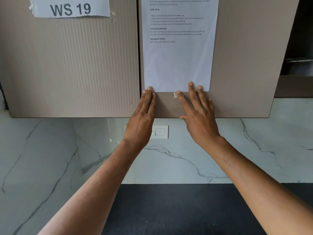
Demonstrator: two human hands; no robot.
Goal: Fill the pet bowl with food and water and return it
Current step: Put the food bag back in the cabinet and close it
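Note:
No pet bowl, food or water is in view. Both my arms reach up to a beige upper cabinet door [240, 65]. My left hand [141, 119] lies flat on the door, fingers together, its tips at the bottom left corner of a printed task sheet [177, 53] taped there. My right hand [198, 112] is flat too, fingers spread, with two fingertips on the sheet's lower edge and one by a scrap of tape [175, 95]. Neither hand holds anything.
A second cabinet door [67, 65] on the left carries a "WS 19" label [70, 8]. Below is a white marble backsplash [186, 160] with a wall switch plate [160, 132]. A dark countertop [177, 209] runs under my arms. An open dark shelf [298, 61] lies at right.

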